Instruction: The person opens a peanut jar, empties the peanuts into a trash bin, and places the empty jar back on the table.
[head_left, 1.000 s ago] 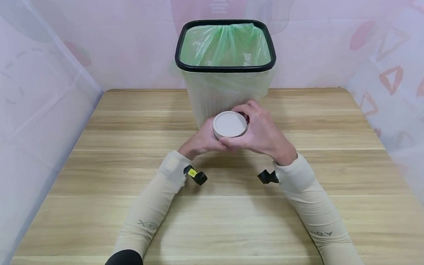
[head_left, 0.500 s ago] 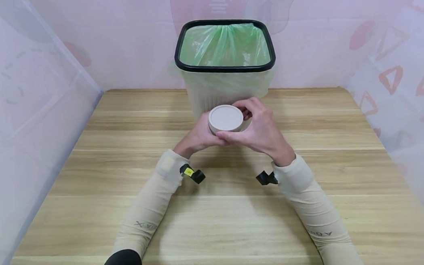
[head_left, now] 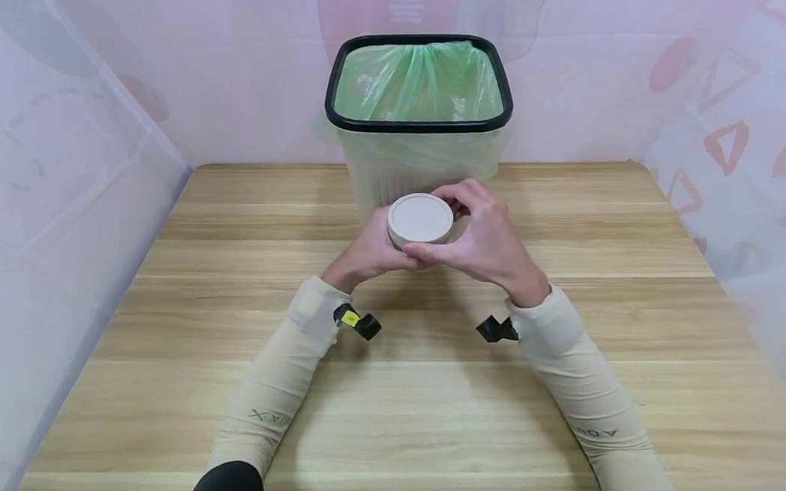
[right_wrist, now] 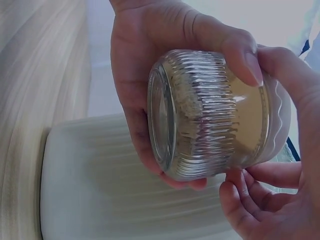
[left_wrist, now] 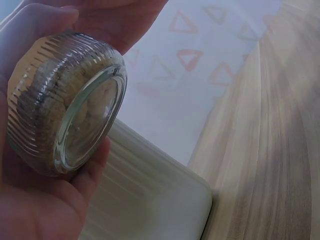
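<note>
A ribbed clear glass jar with a pale lid is held up over the table, in front of the bin. Around the glass body curls my left hand, its thumb along the side in the right wrist view. My right hand grips the lid's edge, thumb in front and fingers behind. Through the glass base in the left wrist view, something light brown and lumpy shows inside; its kind I cannot tell.
A pale trash bin with a black rim and a green bag stands at the table's back. The wooden table meets printed cloth walls behind and at the sides.
Between one second and half a second ago, both hands lifted the jar slightly up and to the left. Since then they have hardly moved, and the grip looks the same.
</note>
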Tool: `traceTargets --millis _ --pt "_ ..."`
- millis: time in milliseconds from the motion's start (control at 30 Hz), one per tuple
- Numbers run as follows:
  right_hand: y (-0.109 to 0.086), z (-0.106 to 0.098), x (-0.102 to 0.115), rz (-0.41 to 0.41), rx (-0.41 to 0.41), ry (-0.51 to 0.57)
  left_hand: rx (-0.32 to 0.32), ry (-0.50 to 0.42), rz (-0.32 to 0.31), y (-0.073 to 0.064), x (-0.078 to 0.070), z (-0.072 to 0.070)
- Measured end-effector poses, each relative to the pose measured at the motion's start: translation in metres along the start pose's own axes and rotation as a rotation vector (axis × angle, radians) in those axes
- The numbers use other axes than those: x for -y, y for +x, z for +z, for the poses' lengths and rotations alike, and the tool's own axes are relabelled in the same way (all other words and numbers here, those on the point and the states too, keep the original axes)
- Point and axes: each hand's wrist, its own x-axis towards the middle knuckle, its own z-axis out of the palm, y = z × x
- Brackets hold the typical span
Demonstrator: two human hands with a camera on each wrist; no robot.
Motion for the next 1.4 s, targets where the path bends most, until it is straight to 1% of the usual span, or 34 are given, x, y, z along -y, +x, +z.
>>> traceTargets --millis 167,467,733,867,1200,1400 --pt "0.001 -0.003 -0.001 -0.009 0.026 0.017 0.008 0.001 -0.006 0.000 0.000 0.000" --pt "0.002 -0.006 -0.005 -0.025 0.079 0.042 0.048 -0.031 -0.006 -0.001 -0.003 0.001" --pt "0.002 -0.010 -0.007 0.005 0.122 0.091 0.066 -0.005 -0.010 -0.002 -0.003 0.001" --pt "0.003 -0.011 -0.009 0.006 0.139 0.102 0.074 -0.009 -0.010 -0.002 -0.003 0.001" --pt "0.004 -0.016 -0.013 -0.031 0.168 0.189 0.090 -0.024 -0.005 -0.003 -0.004 -0.001" --pt "0.004 -0.020 -0.015 -0.036 0.207 0.275 0.089 -0.029 0.013 -0.002 -0.004 0.000"
